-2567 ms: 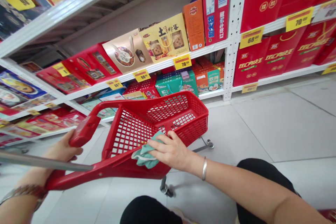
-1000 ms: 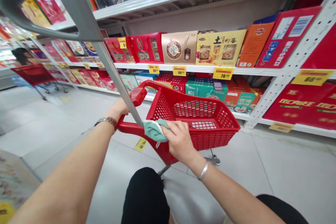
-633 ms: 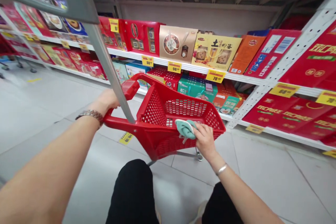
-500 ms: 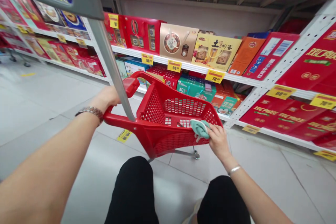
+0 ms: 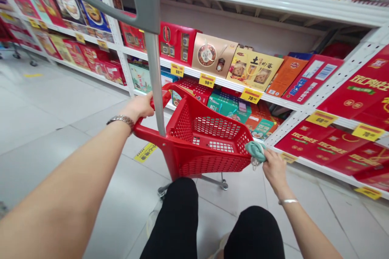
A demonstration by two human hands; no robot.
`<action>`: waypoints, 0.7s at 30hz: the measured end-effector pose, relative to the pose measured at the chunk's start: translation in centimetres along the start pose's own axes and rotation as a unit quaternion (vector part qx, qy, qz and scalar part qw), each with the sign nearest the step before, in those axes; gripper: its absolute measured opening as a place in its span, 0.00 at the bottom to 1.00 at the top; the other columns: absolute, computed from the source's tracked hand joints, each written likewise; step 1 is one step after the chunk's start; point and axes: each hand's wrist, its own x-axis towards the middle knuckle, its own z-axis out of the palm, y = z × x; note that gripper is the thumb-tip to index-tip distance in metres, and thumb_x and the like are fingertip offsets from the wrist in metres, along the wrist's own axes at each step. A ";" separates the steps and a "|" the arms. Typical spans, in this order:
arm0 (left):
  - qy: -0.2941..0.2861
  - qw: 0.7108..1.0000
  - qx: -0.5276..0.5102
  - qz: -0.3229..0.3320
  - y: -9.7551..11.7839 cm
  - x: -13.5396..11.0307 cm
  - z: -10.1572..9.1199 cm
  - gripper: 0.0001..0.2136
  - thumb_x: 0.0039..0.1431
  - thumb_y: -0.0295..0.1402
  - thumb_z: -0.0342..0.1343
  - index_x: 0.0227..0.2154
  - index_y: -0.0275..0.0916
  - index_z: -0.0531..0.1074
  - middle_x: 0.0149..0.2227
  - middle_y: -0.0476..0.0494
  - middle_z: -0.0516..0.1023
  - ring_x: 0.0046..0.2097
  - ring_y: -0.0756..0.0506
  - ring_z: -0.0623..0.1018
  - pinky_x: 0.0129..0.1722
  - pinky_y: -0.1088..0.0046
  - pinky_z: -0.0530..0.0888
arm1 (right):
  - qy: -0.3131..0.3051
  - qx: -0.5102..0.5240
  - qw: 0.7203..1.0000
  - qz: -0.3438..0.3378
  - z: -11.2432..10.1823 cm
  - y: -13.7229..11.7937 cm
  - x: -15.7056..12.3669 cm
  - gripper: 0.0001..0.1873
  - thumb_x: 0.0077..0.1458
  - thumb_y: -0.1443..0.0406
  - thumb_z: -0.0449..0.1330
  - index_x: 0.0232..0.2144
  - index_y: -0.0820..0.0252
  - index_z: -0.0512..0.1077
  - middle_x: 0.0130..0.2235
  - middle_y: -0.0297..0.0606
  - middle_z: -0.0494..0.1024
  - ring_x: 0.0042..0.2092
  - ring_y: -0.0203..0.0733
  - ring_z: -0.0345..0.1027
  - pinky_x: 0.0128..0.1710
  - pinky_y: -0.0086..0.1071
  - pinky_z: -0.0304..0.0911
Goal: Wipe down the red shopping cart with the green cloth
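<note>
1. Red plastic shopping cart (image 5: pixel 212 166) with mesh walls stands on the tile floor (image 5: pixel 73 162), near the store shelving (image 5: pixel 225 83); a grey metal pole (image 5: pixel 154 85) rises by its handle.
2. Teal cloth (image 5: pixel 255 151) and right hand (image 5: pixel 275 172) have moved from mid-rim to the cart's right corner, the grip clasping the cloth there.
3. Left hand (image 5: pixel 138 107) is clenched around the red handle (image 5: pixel 165 96).
4. Long axis runs left to right, handle end leftward, open top upward.
</note>
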 end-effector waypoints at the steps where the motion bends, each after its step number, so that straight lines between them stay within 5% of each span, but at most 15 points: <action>1: -0.002 1.000 0.016 0.000 0.1 0.0 -0.1 0.37 0.50 0.25 0.64 0.66 0.37 0.66 0.30 0.50 0.80 0.29 0.48 0.73 0.34 0.75 0.72 | 0.009 0.029 1.000 0.002 -0.3 -1.7 0.7 0.28 0.53 0.75 0.52 0.49 0.52 0.81 0.46 0.44 0.84 0.42 0.50 0.70 0.38 0.39 0.54; 6: -0.008 0.998 0.055 0.003 0.4 -0.1 -0.8 0.38 0.55 0.27 0.62 0.70 0.36 0.63 0.40 0.40 0.83 0.33 0.47 0.75 0.35 0.73 0.71 | -0.010 0.193 0.981 -0.033 -1.1 -14.6 5.3 0.34 0.52 0.76 0.51 0.58 0.52 0.77 0.52 0.43 0.82 0.50 0.51 0.71 0.47 0.41 0.61; 12: -0.018 0.998 0.050 0.018 0.7 -0.3 -0.9 0.32 0.57 0.35 0.64 0.65 0.33 0.70 0.36 0.38 0.85 0.36 0.43 0.80 0.38 0.70 0.74 | -0.113 0.251 0.955 -0.108 -0.7 -28.1 8.3 0.37 0.58 0.78 0.51 0.66 0.52 0.70 0.59 0.46 0.78 0.51 0.53 0.68 0.47 0.42 0.61; 17: -0.020 0.998 0.054 0.005 0.7 -0.6 -1.0 0.33 0.60 0.42 0.61 0.66 0.31 0.69 0.40 0.30 0.85 0.40 0.37 0.84 0.40 0.63 0.76 | -0.155 0.275 0.940 -0.131 -1.5 -30.6 8.7 0.32 0.61 0.73 0.56 0.67 0.56 0.68 0.60 0.49 0.77 0.52 0.55 0.68 0.49 0.45 0.62; 21: -0.015 0.998 0.055 0.014 0.3 -0.9 -1.4 0.36 0.56 0.36 0.63 0.68 0.31 0.67 0.46 0.26 0.85 0.45 0.33 0.83 0.44 0.59 0.78 | -0.172 0.304 0.929 -0.122 -2.1 -30.8 8.8 0.27 0.63 0.60 0.66 0.62 0.56 0.70 0.58 0.49 0.78 0.53 0.55 0.70 0.51 0.46 0.61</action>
